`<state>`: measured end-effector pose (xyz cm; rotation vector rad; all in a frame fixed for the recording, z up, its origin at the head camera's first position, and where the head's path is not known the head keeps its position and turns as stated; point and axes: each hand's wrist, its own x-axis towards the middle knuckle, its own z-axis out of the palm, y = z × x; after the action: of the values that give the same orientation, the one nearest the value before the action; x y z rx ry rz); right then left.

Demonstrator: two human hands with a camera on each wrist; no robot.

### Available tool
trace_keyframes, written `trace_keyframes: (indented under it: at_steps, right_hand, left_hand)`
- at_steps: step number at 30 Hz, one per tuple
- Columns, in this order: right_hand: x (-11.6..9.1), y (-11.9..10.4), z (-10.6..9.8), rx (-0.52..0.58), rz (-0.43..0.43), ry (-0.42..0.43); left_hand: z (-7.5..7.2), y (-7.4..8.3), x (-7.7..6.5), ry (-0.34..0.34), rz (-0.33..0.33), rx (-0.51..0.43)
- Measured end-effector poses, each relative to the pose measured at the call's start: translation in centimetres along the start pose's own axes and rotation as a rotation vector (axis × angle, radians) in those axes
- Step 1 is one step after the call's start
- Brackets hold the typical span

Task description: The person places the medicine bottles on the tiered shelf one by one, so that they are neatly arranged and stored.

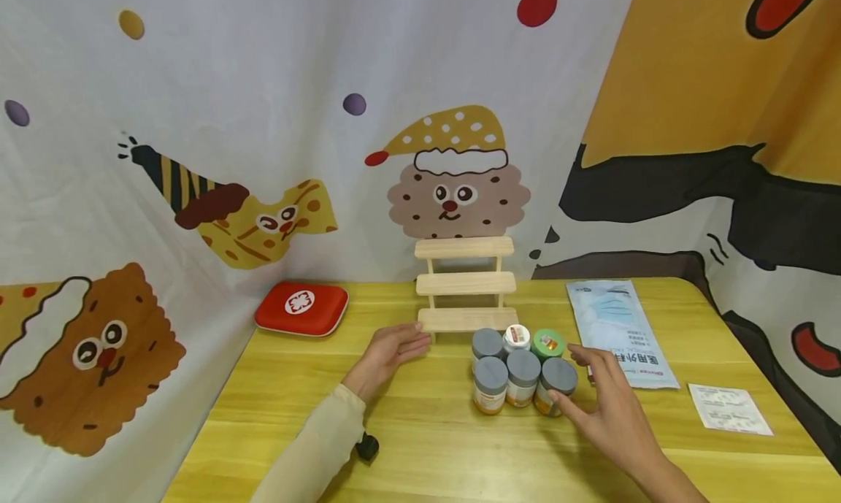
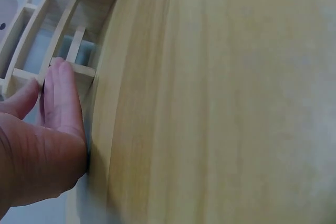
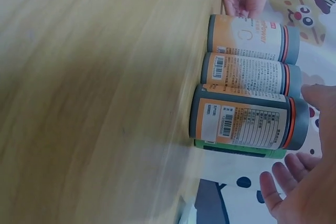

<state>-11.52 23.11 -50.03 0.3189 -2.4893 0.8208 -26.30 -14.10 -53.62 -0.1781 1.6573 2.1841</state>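
A three-step wooden display rack stands against the back curtain. My left hand lies at the left end of its lowest step, fingers straight and fingertips at the rack's side; nothing is held. Several grey-lidded supplement bottles with orange and white labels stand upright in a close group before the rack. Among them, at the back, are a white-lidded bottle and a green-lidded bottle. My right hand is spread at the group's right side, thumb close to the front right bottle; whether it touches is unclear.
A red first-aid case lies at the back left. Right of the bottles lie a blue-white surgical mask packet and a small white packet. A small black object is beside the left sleeve. The patterned curtain bounds the table's back.
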Motion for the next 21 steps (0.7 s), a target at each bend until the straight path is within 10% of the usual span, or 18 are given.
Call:
trace_keyframes:
  at_steps: [21]
  right_hand:
    - [0.15, 0.08, 0.59, 0.092, 0.061, 0.02]
  left_hand:
    - [-0.3, 0.01, 0.33, -0.025, -0.019, -0.023]
